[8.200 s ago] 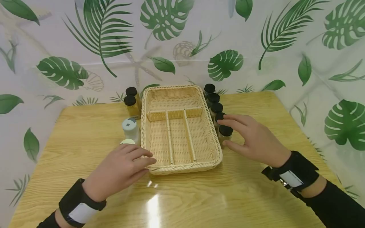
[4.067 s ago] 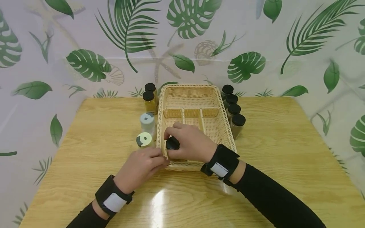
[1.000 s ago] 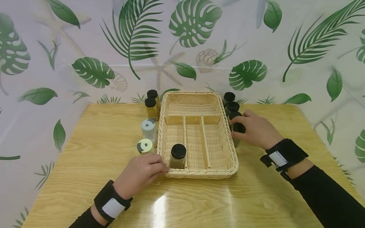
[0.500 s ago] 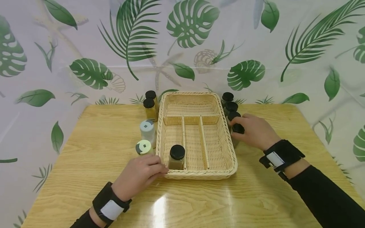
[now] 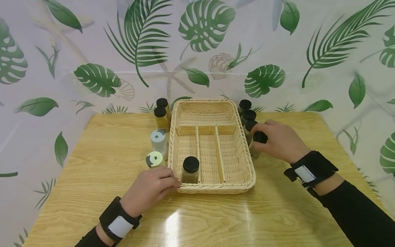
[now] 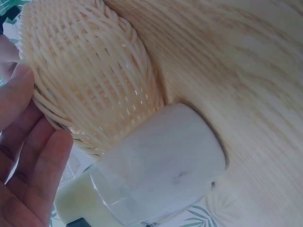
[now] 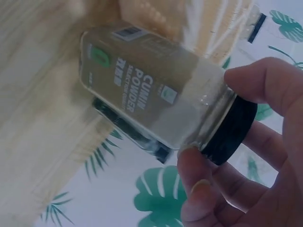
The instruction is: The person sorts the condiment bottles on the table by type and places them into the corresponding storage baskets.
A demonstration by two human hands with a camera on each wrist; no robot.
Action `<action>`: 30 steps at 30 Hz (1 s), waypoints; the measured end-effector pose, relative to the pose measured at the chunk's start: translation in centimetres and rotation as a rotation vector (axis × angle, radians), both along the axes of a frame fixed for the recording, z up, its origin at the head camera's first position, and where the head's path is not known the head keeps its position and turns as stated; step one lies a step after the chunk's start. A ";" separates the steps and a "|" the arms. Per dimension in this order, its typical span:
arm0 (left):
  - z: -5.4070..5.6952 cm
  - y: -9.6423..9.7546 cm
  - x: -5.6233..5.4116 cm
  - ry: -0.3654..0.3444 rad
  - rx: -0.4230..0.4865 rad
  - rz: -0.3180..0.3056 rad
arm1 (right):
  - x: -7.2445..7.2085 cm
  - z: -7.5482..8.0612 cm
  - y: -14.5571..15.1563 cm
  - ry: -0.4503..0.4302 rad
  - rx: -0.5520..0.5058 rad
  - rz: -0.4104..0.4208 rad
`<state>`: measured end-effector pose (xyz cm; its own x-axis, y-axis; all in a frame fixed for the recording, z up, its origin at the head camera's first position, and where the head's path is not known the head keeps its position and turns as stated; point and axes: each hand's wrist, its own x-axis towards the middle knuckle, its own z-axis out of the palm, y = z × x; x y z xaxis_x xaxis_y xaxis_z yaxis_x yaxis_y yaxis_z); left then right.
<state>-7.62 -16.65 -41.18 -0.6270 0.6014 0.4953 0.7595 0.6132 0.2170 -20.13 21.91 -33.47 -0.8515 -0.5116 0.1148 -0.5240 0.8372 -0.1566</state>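
My right hand [image 5: 280,142] grips a cumin powder jar [image 7: 147,90] near its black lid, thumb and fingers on opposite sides; in the head view it is just right of the wicker basket [image 5: 213,187]. The jar is clear, with tan powder and a printed label. At the basket's near left corner, my left hand [image 5: 151,190] pinches the woven rim, as its thumb and fingers [image 6: 57,151] show in the left wrist view. A black-lidded jar [image 5: 190,170] of brownish powder stands upright in the near end of the basket's left compartment.
Left of the basket stand a pale-green-lidded jar [image 5: 155,160], a white-lidded jar [image 5: 158,140] and two black-lidded jars with yellow contents [image 5: 162,120]. Further black-lidded jars [image 5: 248,116] line its right side. A leaf-patterned cloth [image 5: 197,51] rises behind the wooden table [image 5: 123,137].
A jar from the right-hand row was carried into the basket's left compartment by my right hand. That hand returned to the row, took the cumin jar and has just shifted it slightly rightward.
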 end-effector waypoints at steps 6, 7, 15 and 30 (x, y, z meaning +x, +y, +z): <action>0.1 -0.1 0.0 -0.003 -0.003 0.006 | 0.7 1.8 -0.6 0.066 -0.025 -0.022; 0.1 -0.1 -0.1 -0.003 -0.002 0.007 | 0.8 2.0 -0.7 0.082 -0.034 -0.023; 0.0 -0.1 -0.2 -0.003 -0.006 0.014 | 1.2 3.6 -1.9 0.155 -0.090 0.009; -0.1 0.0 -0.1 0.003 -0.006 0.009 | 1.0 5.0 -7.8 0.084 -0.143 0.109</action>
<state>-7.72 -16.64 -41.23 -0.6308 0.5988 0.4935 0.7547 0.6213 0.2109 -19.15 14.12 -28.43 -0.7763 -0.5736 0.2616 -0.6267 0.7472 -0.2215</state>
